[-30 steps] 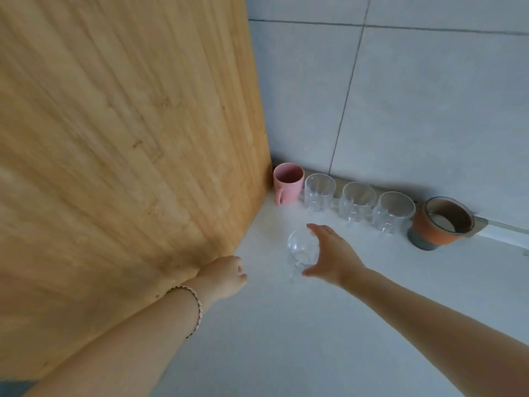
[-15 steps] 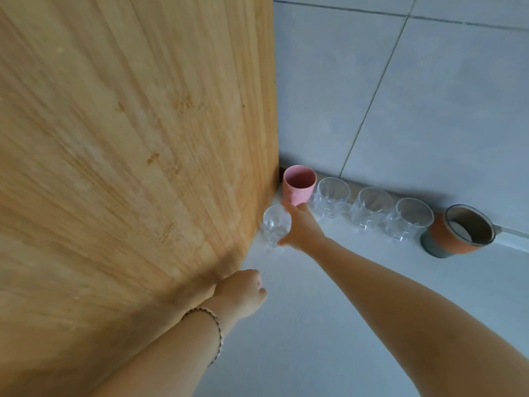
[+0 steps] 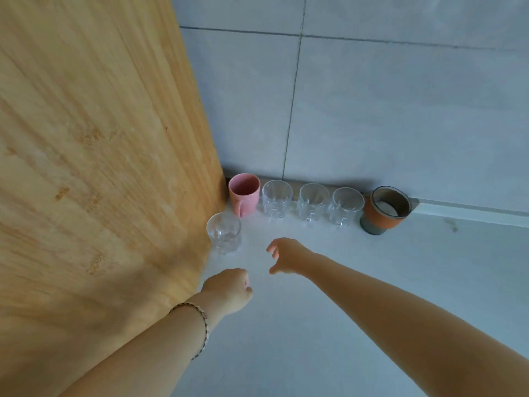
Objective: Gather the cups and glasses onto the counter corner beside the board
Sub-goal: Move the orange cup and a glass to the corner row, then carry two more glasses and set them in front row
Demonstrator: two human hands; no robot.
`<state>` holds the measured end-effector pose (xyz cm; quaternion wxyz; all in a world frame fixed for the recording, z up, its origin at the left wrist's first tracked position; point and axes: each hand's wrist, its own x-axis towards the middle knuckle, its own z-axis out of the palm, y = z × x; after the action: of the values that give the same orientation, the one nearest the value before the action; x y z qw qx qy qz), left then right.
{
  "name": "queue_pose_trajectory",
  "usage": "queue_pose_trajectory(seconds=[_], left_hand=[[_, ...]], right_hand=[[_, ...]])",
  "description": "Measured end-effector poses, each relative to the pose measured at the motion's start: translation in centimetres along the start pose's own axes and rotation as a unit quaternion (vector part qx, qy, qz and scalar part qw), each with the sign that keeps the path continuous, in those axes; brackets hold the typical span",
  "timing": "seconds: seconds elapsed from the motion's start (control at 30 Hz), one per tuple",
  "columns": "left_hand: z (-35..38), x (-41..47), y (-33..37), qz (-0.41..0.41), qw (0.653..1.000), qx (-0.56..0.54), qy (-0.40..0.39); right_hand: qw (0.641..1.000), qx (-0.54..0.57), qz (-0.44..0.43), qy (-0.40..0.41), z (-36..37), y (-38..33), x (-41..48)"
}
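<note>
A pink mug [image 3: 244, 194] stands in the counter corner against the big wooden board [image 3: 94, 156]. Along the wall to its right stand three clear cut glasses [image 3: 277, 198], [image 3: 313, 201], [image 3: 345, 206] and an orange-and-grey cup [image 3: 385, 210]. Another clear glass [image 3: 224, 236] stands upright in front of the mug, close to the board. My right hand [image 3: 286, 255] hovers just right of that glass, fingers apart, holding nothing. My left hand [image 3: 229, 290], with a bracelet on the wrist, is loosely curled near the board's lower edge and holds nothing.
The pale counter [image 3: 357, 282] stretches right and toward me. A grey tiled wall [image 3: 372, 110] rises behind the row of cups. The board leans up along the whole left side.
My right hand carried the clear glass left to the board, set it down in front of the pink mug, let go and drew back. The left hand barely moved.
</note>
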<state>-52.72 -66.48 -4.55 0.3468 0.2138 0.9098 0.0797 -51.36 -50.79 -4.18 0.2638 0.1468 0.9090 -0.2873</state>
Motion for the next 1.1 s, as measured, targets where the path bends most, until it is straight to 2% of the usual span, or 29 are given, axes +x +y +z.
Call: queue_pose_trajectory(seconds=[0.17,0.37,0.57,0.7,0.87,1.03,1.1], left_hand=[[0.3,0.6,8.3,0.050,0.992,0.098,-0.068],[3.7,-0.9,24.4,0.171,0.965,0.180,-0.082],[13.1,-6.4,42.3,0.289,0.931,0.222,-0.027],[21.5,-11.5,53.9,0.356,0.901,0.247,-0.029],[30.6,-18.0,66.2,0.436,0.853,0.283,-0.051],[36.9,-22.2,75.5,0.482,0.817,0.312,-0.057],[39.0,-23.0,78.7,0.496,0.801,0.329,-0.065]], right_hand=[[0.995,-0.048,0.080,-0.027,-2.6,9.8,-8.4],[0.978,-0.007,0.206,0.030,-4.5,24.6,-21.5],[0.943,0.074,0.307,0.103,-3.7,39.7,-38.4],[0.915,0.116,0.362,0.136,-1.7,48.4,-50.8],[0.868,0.141,0.447,0.166,1.9,56.7,-63.9],[0.795,0.187,0.527,0.233,5.4,64.0,-72.9],[0.754,0.204,0.561,0.273,6.6,66.8,-75.5]])
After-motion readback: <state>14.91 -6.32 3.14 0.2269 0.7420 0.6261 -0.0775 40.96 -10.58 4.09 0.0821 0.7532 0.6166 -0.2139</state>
